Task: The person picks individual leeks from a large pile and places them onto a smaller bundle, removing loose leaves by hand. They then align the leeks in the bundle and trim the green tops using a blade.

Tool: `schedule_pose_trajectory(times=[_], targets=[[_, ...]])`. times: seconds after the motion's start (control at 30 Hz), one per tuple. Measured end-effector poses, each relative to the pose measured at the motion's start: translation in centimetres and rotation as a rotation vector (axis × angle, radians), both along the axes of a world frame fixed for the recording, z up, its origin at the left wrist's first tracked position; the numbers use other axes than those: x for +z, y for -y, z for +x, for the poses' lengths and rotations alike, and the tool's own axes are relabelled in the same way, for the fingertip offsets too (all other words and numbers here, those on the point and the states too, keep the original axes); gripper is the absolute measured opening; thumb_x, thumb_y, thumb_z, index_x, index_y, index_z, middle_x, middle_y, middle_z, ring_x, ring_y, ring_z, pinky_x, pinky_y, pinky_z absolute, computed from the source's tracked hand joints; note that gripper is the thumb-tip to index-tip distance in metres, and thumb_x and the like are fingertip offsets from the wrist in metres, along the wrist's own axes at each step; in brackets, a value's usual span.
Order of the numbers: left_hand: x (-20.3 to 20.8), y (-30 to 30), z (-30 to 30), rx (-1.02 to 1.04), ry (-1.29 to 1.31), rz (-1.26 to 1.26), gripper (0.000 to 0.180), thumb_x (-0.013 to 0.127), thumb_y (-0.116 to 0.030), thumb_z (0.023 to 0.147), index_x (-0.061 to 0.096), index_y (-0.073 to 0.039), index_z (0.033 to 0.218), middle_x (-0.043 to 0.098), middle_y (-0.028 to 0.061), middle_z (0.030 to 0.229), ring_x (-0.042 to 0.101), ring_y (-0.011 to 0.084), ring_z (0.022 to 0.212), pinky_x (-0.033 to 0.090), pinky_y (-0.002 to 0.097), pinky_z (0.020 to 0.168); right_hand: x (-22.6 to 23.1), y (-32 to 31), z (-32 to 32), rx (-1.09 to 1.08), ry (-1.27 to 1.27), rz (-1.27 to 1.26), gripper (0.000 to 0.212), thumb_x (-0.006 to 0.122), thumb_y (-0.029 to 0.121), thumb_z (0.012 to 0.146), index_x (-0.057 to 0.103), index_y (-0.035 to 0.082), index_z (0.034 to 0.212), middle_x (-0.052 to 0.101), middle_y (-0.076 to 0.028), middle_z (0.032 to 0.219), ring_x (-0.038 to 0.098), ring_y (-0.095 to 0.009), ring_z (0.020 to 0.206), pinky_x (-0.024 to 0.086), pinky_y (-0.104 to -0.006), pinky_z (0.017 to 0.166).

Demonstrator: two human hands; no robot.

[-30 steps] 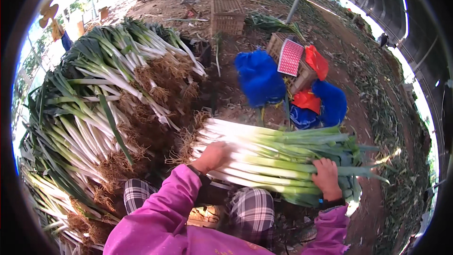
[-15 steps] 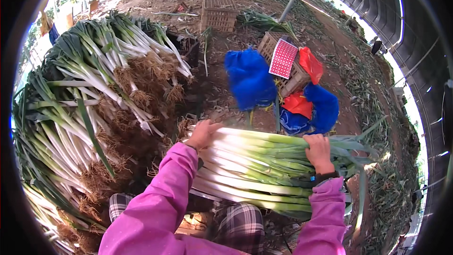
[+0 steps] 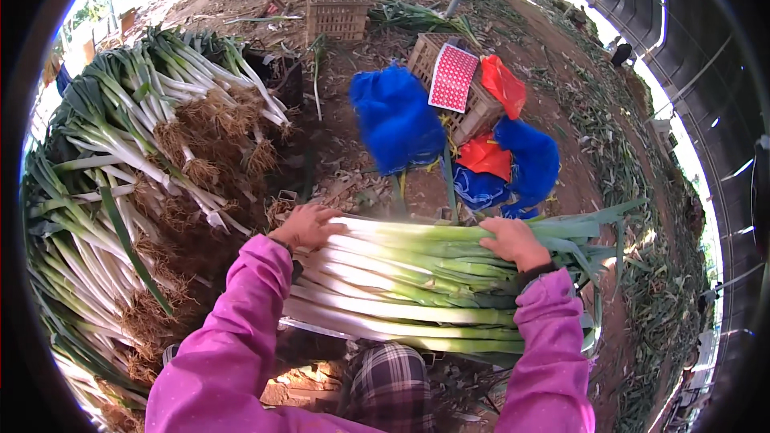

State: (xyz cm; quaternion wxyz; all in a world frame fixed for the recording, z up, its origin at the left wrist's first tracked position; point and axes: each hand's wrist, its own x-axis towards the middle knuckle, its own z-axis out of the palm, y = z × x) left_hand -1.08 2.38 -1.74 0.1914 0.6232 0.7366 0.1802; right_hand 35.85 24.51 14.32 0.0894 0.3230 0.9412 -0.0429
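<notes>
Many leeks (image 3: 401, 293) are lying at six o'clock in view; your left hand (image 3: 309, 226) is spreading loosely over their ten o'clock edge, your right hand (image 3: 515, 242) likewise at two, presumably steadying both ends

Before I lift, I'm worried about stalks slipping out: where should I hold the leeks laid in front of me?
Probably from above, at two spread places on the leeks: left hand over the white stems, right hand over the green part. They lie side by side in a long, wide layer, so holding toward both ends should steady it better than one middle grip.
</notes>
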Motion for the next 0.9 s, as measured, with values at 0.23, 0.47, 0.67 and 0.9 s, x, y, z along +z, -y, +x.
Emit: schedule_pose_trajectory(times=[0.23, 0.47, 0.67, 0.9], targets=[[-1.7, 0.3, -2.6, -0.059, 0.094, -0.115, 0.055, 0.047, -0.055, 0.093, 0.062, -0.014, 0.127, 0.062, 0.0206, 0.122, 0.056, 0.0394, 0.114, 0.042, 0.0468, 0.099, 0.9, -1.6, -1.6, -0.145, 0.13, -0.271, 0.055, 0.072, 0.042, 0.075, 0.065, 0.015, 0.122, 0.064, -0.017, 0.119, 0.06, -0.034, 0.111, 0.047, -0.0409, 0.096], [2.7, 0.0, 0.0, 0.011, 0.132, -0.143, 0.054, 0.047, -0.055, 0.091, 0.065, -0.013, 0.122, 0.062, 0.0198, 0.122, 0.055, 0.0378, 0.116, 0.041, 0.0453, 0.101, 7.5, -4.9, 5.9, -0.278, 0.24, -0.255, 0.086, 0.079, 0.046, 0.063, 0.052, 0.01, 0.137, 0.056, -0.02, 0.134, 0.052, -0.036, 0.124, 0.041, -0.0403, 0.105], [2.3, 0.3, -0.4, 0.076, 0.137, -0.156, 0.057, 0.05, -0.057, 0.087, 0.067, -0.012, 0.118, 0.066, 0.0211, 0.113, 0.058, 0.0386, 0.111, 0.042, 0.0459, 0.098, 7.7, -4.8, 10.2, -0.351, 0.24, -0.307, 0.089, 0.079, 0.041, 0.06, 0.05, 0.007, 0.137, 0.056, -0.022, 0.132, 0.052, -0.035, 0.123, 0.042, -0.0423, 0.103], [-0.1, 0.8, -1.7, 0.102, 0.111, -0.11, 0.061, 0.053, -0.06, 0.085, 0.068, -0.01, 0.117, 0.066, 0.0215, 0.113, 0.06, 0.0402, 0.107, 0.045, 0.0457, 0.096, 8.5, -2.6, 11.3, -0.317, 0.074, -0.189, 0.076, 0.075, 0.031, 0.057, 0.058, 0.009, 0.128, 0.06, -0.019, 0.126, 0.057, -0.035, 0.116, 0.044, -0.0426, 0.1]])
